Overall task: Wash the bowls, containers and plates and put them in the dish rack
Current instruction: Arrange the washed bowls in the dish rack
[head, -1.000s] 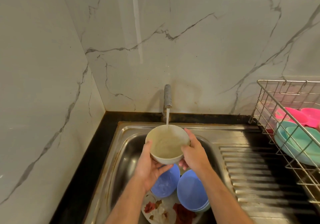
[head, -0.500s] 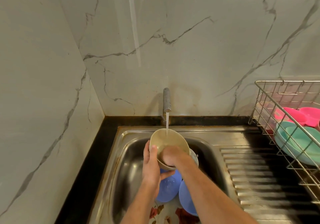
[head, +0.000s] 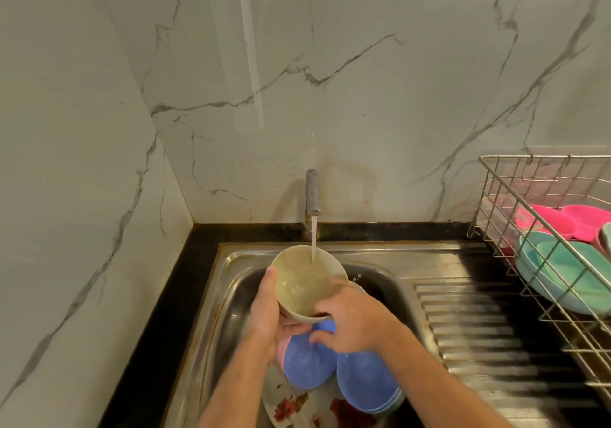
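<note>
I hold a cream bowl (head: 302,282) over the sink (head: 380,259), tilted toward me under the running tap (head: 312,193); the water stream falls inside it. My left hand (head: 267,315) grips its left side, thumb on the rim. My right hand (head: 352,322) grips its lower right edge, fingers curled around the rim. Below lie two blue bowls (head: 309,365) (head: 367,384) and a flowered plate (head: 297,408) in the basin. The wire dish rack (head: 496,196) stands at the right.
Teal plates (head: 568,275) and pink dishes (head: 568,221) lean in the rack. A ridged steel drainboard (head: 479,328) lies between basin and rack. Black counter (head: 178,289) borders the sink; marble walls close in at left and behind.
The bowl has turned from tilted away to facing up toward me under the stream. My right hand has slid from its outer side down to the lower right rim.
</note>
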